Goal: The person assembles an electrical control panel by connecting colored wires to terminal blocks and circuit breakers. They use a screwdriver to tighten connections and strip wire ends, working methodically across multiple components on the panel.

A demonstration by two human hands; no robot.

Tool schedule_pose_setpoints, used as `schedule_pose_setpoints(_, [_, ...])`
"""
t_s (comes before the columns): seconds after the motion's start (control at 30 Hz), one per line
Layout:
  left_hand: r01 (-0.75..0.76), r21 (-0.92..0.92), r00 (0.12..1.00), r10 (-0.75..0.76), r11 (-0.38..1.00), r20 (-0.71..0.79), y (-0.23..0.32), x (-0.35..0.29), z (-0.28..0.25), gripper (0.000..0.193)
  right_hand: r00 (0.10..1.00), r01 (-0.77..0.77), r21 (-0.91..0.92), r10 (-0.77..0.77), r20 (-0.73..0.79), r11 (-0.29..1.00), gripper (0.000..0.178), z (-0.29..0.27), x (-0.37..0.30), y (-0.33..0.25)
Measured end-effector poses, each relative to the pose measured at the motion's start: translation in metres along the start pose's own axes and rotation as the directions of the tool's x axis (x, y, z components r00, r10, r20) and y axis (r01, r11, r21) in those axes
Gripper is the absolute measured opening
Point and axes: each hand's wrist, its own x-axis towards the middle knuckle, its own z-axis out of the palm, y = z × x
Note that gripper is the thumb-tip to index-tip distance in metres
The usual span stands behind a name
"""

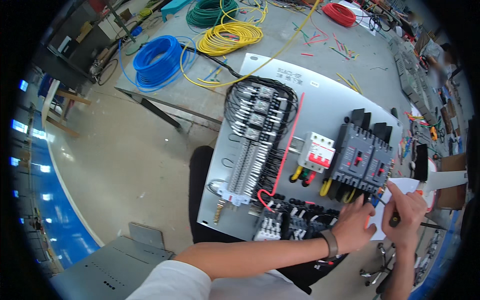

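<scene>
My right hand (407, 212) is closed around a screwdriver (395, 219) with a dark handle. Its thin shaft points at the lower edge of a grey molded-case circuit breaker (378, 167). Beside that shaft, the bent fingers of my left hand (352, 227) reach in under the breakers; whatever they pinch is hidden. A wider grey circuit breaker (352, 155) stands just to the left, with yellow wire (326, 187) looping from its underside. All of this sits on a tilted metal mounting panel (320, 95). A dark band (330, 243) circles my left wrist.
On the panel are a white miniature breaker (317, 152), terminal blocks (245, 167), a red wire (289, 145) and contactors (270, 227). Blue (159, 60), yellow (230, 37), green (210, 12) and red (339, 14) wire coils lie on the grey table. A stool (112, 267) stands lower left.
</scene>
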Motion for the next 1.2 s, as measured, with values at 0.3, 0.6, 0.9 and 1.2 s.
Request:
schedule_pose_setpoints(0.3, [-0.008,0.052,1.0,0.008,0.999,0.001,-0.004,0.001,0.004,0.04,0.999,0.017,0.06,-0.02,0.038,0.998,0.023,-0.011,0.008,0.005])
schedule_pose_setpoints(0.6, [0.07,0.09,0.997,-0.069,0.993,-0.014,-0.019,0.004,0.015,0.059,0.992,0.081,-0.06,-0.075,0.1,0.995,0.029,-0.094,0.031,0.008])
schedule_pose_setpoints(0.9, [-0.033,0.108,0.994,0.021,0.994,0.106,0.012,-0.028,-0.011,0.055,0.982,-0.183,0.324,0.156,0.107,0.928,0.045,-0.009,0.015,0.025])
schedule_pose_setpoints(1.2, [-0.156,0.167,0.988,0.155,0.973,0.023,0.063,-0.11,-0.176,0.024,1.0,-0.019,0.186,0.016,0.016,0.982,0.03,0.054,0.042,0.028])
